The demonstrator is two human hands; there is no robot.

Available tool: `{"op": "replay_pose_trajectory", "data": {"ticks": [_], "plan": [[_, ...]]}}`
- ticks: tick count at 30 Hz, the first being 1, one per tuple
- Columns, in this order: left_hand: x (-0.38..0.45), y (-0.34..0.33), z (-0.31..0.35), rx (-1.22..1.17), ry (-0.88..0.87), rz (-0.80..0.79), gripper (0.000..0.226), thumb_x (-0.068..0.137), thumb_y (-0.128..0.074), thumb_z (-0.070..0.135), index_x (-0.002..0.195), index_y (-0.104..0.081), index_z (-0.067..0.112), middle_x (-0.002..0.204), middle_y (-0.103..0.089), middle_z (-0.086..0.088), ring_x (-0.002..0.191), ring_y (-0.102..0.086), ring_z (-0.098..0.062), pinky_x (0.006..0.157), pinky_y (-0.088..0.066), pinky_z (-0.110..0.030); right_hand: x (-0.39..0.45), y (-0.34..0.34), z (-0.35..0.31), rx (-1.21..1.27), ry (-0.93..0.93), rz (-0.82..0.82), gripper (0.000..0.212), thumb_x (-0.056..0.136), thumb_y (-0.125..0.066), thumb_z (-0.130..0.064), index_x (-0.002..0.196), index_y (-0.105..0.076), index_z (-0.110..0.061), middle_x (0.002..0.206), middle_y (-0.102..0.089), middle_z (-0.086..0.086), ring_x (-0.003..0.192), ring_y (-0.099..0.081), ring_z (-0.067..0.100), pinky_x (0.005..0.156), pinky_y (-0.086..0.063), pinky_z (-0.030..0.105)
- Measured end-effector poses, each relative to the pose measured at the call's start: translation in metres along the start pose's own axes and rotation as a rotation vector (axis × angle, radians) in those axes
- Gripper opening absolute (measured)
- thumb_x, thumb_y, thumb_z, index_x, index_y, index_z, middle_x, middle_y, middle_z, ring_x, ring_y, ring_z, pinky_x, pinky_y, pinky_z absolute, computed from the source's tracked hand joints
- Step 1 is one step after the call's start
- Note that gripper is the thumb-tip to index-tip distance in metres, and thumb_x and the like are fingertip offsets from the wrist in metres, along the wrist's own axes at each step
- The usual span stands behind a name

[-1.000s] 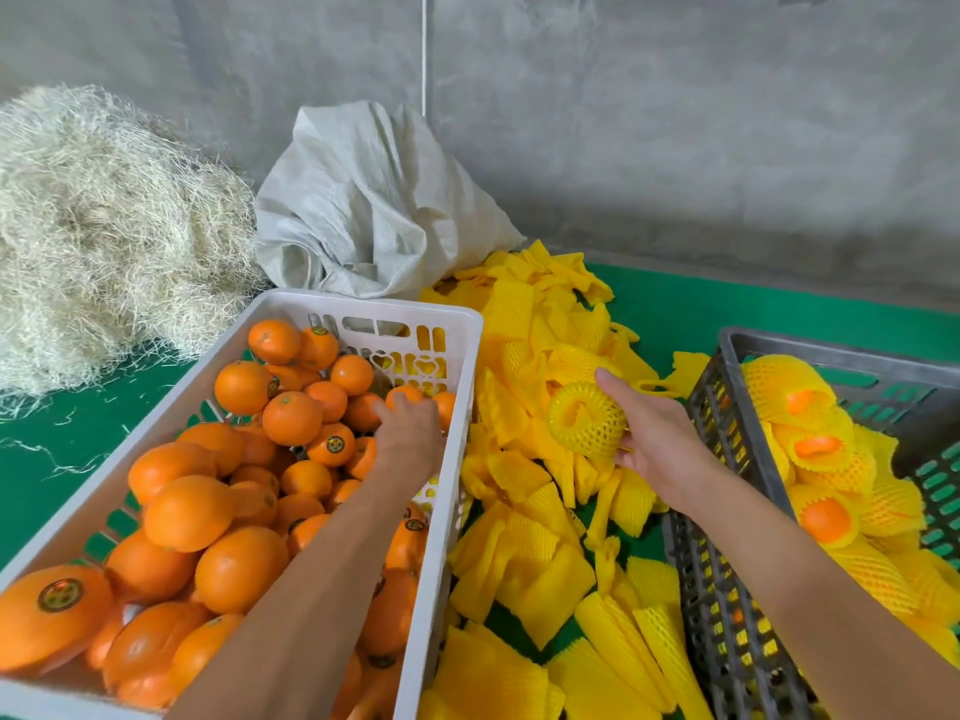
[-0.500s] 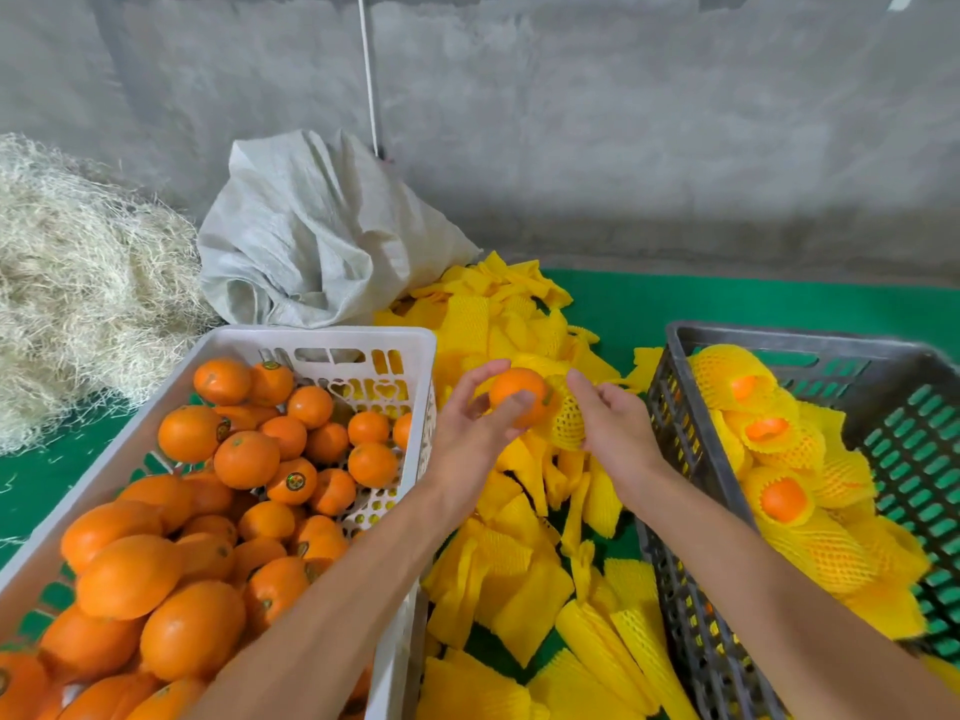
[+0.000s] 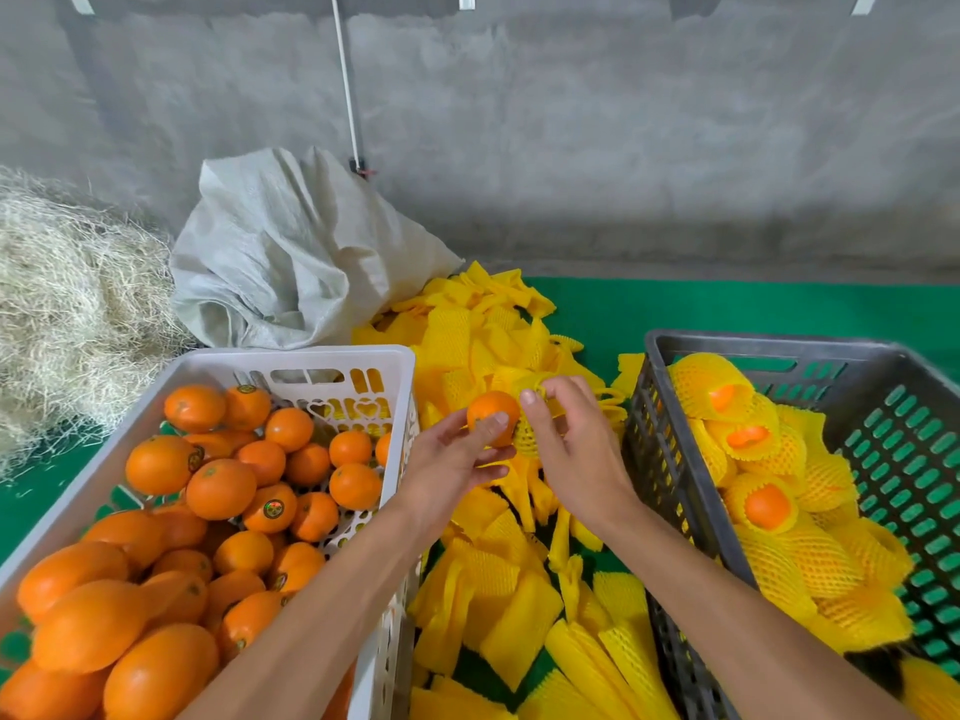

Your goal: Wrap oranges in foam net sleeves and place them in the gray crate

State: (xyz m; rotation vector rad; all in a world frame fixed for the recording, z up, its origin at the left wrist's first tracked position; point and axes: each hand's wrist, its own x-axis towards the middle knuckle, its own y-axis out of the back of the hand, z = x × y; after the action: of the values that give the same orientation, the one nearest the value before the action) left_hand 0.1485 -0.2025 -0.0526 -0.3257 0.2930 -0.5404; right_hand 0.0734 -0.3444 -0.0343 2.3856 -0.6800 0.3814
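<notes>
My left hand (image 3: 451, 462) grips a bare orange (image 3: 491, 414) between thumb and fingers, above the pile of yellow foam net sleeves (image 3: 498, 563). Right beside it, my right hand (image 3: 574, 449) pinches one yellow foam sleeve (image 3: 529, 433) whose open end touches the orange's right side. The white crate (image 3: 311, 362) on the left is full of loose oranges (image 3: 221, 488). On the right stands the gray crate (image 3: 670, 459), holding several sleeved oranges (image 3: 769, 506).
A crumpled grey sack (image 3: 296, 252) lies behind the white crate, and a heap of pale straw (image 3: 67, 304) fills the far left. Everything sits on a green mat (image 3: 727, 309) before a concrete wall. A white pipe (image 3: 349, 96) runs down the wall.
My left hand took an orange out of the white crate and carried it right to the sleeve. My right hand kept the sleeve and brought it against the orange.
</notes>
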Motion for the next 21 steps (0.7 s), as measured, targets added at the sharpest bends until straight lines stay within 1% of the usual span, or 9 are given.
{"op": "replay_pose_trajectory", "data": {"ticks": [2,5,7,8,11,13,14,17,21], "plan": [[0.001,0.0,0.0,0.001,0.02,-0.013,0.045,0.087,-0.079,0.036,0.124,-0.07,0.014,0.106,-0.077,-0.004,0.093,-0.074,-0.029,0.07,-0.059,-0.032,0.0,0.001,0.0,-0.007,0.016,-0.035,0.025,0.108,-0.048,-0.037,0.107,-0.062,-0.017,0.107,-0.052,-0.007,0.092,-0.057,0.011,0.075,-0.052,0.038],[0.003,-0.003,-0.002,-0.036,0.082,-0.007,0.031,0.1,-0.065,0.037,0.12,-0.067,0.015,0.097,-0.071,-0.007,0.081,-0.07,-0.024,0.066,-0.055,-0.036,-0.001,0.004,-0.002,-0.046,0.099,-0.116,0.027,0.109,-0.045,-0.038,0.119,-0.066,-0.024,0.117,-0.05,-0.015,0.102,-0.059,0.005,0.075,-0.051,0.021],[0.002,-0.005,0.0,-0.074,0.13,-0.052,0.033,0.101,-0.056,0.049,0.103,-0.074,0.022,0.097,-0.067,-0.01,0.079,-0.065,-0.024,0.063,-0.05,-0.035,-0.001,0.004,-0.005,-0.085,0.139,-0.166,0.027,0.109,-0.048,-0.036,0.124,-0.067,-0.025,0.123,-0.047,-0.017,0.096,-0.062,0.004,0.07,-0.053,0.023],[0.001,-0.005,0.002,-0.077,0.141,-0.095,0.041,0.099,-0.054,0.059,0.105,-0.076,0.024,0.097,-0.068,-0.008,0.08,-0.063,-0.023,0.063,-0.048,-0.035,-0.001,0.003,-0.006,-0.106,0.146,-0.182,0.026,0.108,-0.05,-0.034,0.124,-0.068,-0.025,0.125,-0.046,-0.017,0.091,-0.064,0.007,0.068,-0.055,0.029],[-0.002,-0.001,0.002,0.04,0.144,-0.176,0.068,0.087,-0.064,0.072,0.137,-0.061,0.026,0.111,-0.072,-0.006,0.091,-0.062,-0.023,0.07,-0.049,-0.035,-0.002,0.0,-0.009,-0.132,0.14,-0.251,0.019,0.105,-0.054,-0.027,0.11,-0.071,-0.021,0.127,-0.045,-0.015,0.081,-0.065,0.017,0.066,-0.055,0.046],[-0.003,0.001,0.001,0.085,0.157,-0.156,0.085,0.084,-0.073,0.066,0.153,-0.042,0.028,0.123,-0.07,-0.009,0.099,-0.066,-0.025,0.074,-0.049,-0.037,-0.002,0.0,-0.01,-0.074,0.161,-0.291,0.018,0.105,-0.055,-0.023,0.097,-0.071,-0.017,0.129,-0.046,-0.017,0.081,-0.064,0.019,0.066,-0.054,0.048],[-0.004,0.002,0.001,0.065,0.153,-0.153,0.085,0.085,-0.074,0.064,0.154,-0.038,0.03,0.127,-0.069,-0.011,0.102,-0.066,-0.028,0.073,-0.049,-0.037,-0.001,0.001,-0.011,-0.024,0.168,-0.3,0.018,0.104,-0.057,-0.023,0.097,-0.073,-0.017,0.13,-0.048,-0.019,0.083,-0.064,0.019,0.068,-0.055,0.046],[-0.006,0.002,0.002,-0.028,0.127,-0.148,0.067,0.093,-0.067,0.06,0.149,-0.045,0.031,0.129,-0.067,-0.015,0.099,-0.064,-0.033,0.063,-0.044,-0.033,0.001,0.008,-0.012,0.147,0.15,-0.311,0.018,0.101,-0.065,-0.017,0.108,-0.081,-0.02,0.137,-0.056,-0.018,0.102,-0.068,0.013,0.076,-0.059,0.032],[-0.002,0.0,0.0,-0.18,0.176,-0.117,0.045,0.102,-0.053,0.054,0.136,-0.063,0.027,0.107,-0.069,-0.01,0.072,-0.061,-0.02,0.063,-0.046,-0.031,-0.005,0.011,-0.014,0.296,0.102,-0.274,0.019,0.099,-0.064,-0.008,0.1,-0.082,-0.011,0.136,-0.065,-0.01,0.113,-0.067,0.006,0.079,-0.056,0.017]]}}
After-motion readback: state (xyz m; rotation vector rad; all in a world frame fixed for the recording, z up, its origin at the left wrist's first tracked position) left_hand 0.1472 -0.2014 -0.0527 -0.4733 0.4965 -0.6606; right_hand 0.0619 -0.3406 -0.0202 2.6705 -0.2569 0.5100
